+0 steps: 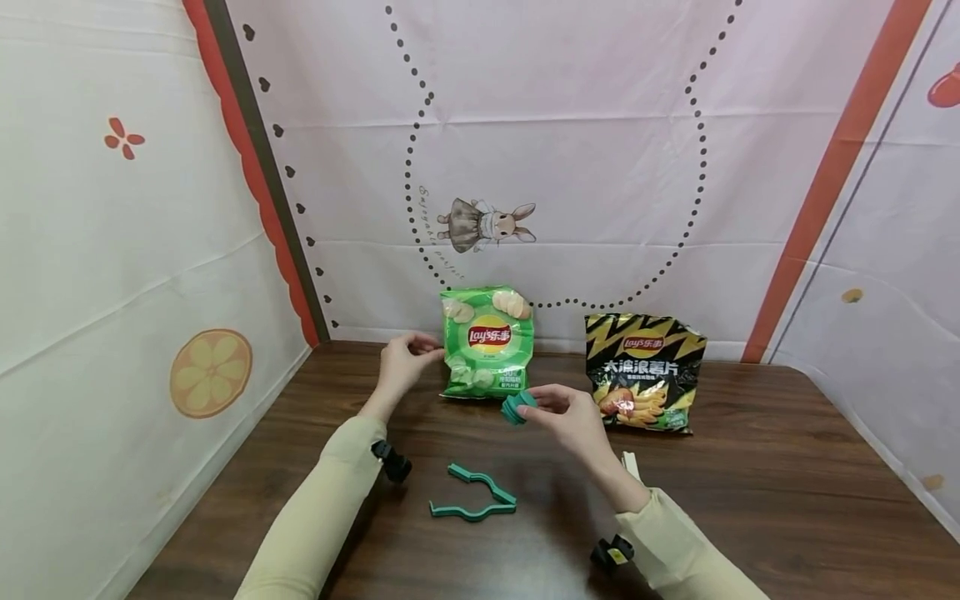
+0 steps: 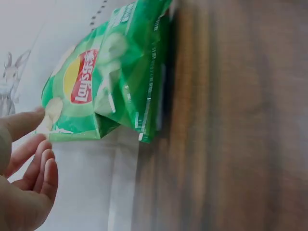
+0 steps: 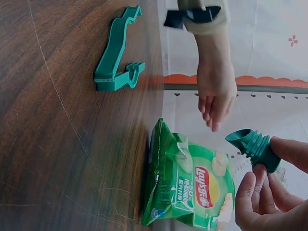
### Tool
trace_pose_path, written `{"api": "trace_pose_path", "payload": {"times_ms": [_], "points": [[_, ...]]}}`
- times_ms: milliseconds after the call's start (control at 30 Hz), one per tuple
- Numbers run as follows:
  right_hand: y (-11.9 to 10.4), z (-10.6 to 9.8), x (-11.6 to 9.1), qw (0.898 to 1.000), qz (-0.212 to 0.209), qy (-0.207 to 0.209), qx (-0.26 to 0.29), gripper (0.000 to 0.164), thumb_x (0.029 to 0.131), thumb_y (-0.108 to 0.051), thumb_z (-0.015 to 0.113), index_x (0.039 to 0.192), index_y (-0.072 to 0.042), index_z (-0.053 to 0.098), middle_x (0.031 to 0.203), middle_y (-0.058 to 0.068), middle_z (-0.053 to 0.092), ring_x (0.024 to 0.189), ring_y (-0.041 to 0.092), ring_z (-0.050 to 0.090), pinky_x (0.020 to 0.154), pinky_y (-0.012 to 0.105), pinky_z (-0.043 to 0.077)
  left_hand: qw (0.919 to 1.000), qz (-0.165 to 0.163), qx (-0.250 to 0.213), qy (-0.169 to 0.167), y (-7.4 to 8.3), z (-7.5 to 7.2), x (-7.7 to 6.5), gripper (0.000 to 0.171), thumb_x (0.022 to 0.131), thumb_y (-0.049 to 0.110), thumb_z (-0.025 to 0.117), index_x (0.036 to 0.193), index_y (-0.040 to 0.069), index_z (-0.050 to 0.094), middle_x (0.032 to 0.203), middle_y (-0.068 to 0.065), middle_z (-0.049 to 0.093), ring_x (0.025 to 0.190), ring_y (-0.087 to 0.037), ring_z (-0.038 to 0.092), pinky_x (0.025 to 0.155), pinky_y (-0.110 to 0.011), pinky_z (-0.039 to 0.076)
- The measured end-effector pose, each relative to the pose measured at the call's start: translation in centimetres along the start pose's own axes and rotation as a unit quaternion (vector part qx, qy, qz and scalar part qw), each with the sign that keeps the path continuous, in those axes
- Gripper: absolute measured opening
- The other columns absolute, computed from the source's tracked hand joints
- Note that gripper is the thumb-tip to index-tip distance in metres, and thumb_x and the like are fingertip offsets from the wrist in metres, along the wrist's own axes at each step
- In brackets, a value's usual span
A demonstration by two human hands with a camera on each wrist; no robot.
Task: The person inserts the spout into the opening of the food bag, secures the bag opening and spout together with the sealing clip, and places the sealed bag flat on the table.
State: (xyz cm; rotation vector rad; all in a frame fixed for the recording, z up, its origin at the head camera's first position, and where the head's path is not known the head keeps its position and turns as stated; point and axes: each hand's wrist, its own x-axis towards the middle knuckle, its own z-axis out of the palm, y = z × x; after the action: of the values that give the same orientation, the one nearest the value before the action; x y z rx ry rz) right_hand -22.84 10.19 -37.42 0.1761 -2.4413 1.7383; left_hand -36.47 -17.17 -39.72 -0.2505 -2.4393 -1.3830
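A green Lay's chip bag (image 1: 487, 343) stands upright near the back of the table. Beside its left edge is my left hand (image 1: 407, 360), fingers relaxed; in the left wrist view its fingertips (image 2: 39, 137) come close to a bag corner, and I cannot tell if they touch. My right hand (image 1: 566, 417) pinches a teal spout (image 3: 257, 148) with a ribbed, threaded side and a slanted opening, between thumb and fingers, in front of the bag. On the table between my arms lies a teal bag clip (image 1: 476, 500), its two hinged arms spread apart.
A black and yellow Lay's bag (image 1: 643, 373) stands to the right, behind my right hand. Part of a pale, narrow object (image 1: 630, 464) shows beside my right wrist. Printed cloth (image 1: 585, 167) hangs behind the brown wooden table (image 1: 795, 500) and along its sides.
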Motion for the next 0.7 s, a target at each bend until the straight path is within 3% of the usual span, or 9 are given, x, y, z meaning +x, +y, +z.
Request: {"api": "trace_pose_path", "payload": {"times_ms": [133,333,500,700], "points": [[0.1,-0.1,0.0,1.0,0.0,-0.001,0.003,0.029,0.079,-0.021,0.077,0.103,-0.006,0.072,0.094,0.01,0.072,0.081,0.016,0.066,0.063,0.028,0.053,0.999,-0.023,-0.037,0.007,0.0,0.3,2.1,0.041,0.082,0.024,0.075,0.115,0.003,0.064,0.108,-0.017,0.065,0.096,-0.028,0.062,0.082,-0.042,0.051],[0.1,-0.3,0.2,1.0,0.011,0.003,0.011,0.031,0.08,-0.022,0.077,0.106,-0.007,0.071,0.097,0.01,0.072,0.081,0.016,0.065,0.064,0.034,0.055,0.9907,-0.075,-0.102,-0.049,0.1,1.3,4.3,0.054,0.087,0.024,0.07,0.133,0.004,0.051,0.129,-0.017,0.056,0.117,-0.03,0.055,0.095,-0.043,0.046],[-0.1,-0.4,0.3,1.0,0.011,0.0,0.012,0.032,0.08,-0.023,0.077,0.108,-0.007,0.07,0.099,0.01,0.071,0.082,0.015,0.065,0.068,0.039,0.055,0.9752,-0.137,-0.16,-0.068,0.0,2.1,5.4,0.054,0.087,0.019,0.07,0.136,0.007,0.049,0.133,-0.014,0.053,0.122,-0.03,0.051,0.102,-0.046,0.041],[0.0,-0.6,0.6,1.0,0.013,0.005,0.003,0.028,0.081,-0.024,0.076,0.105,-0.01,0.072,0.096,0.008,0.072,0.081,0.014,0.065,0.066,0.033,0.054,0.971,-0.151,-0.178,-0.049,-0.1,2.5,5.9,0.048,0.087,0.012,0.069,0.131,0.004,0.052,0.128,-0.017,0.053,0.119,-0.031,0.05,0.102,-0.049,0.04]]}}
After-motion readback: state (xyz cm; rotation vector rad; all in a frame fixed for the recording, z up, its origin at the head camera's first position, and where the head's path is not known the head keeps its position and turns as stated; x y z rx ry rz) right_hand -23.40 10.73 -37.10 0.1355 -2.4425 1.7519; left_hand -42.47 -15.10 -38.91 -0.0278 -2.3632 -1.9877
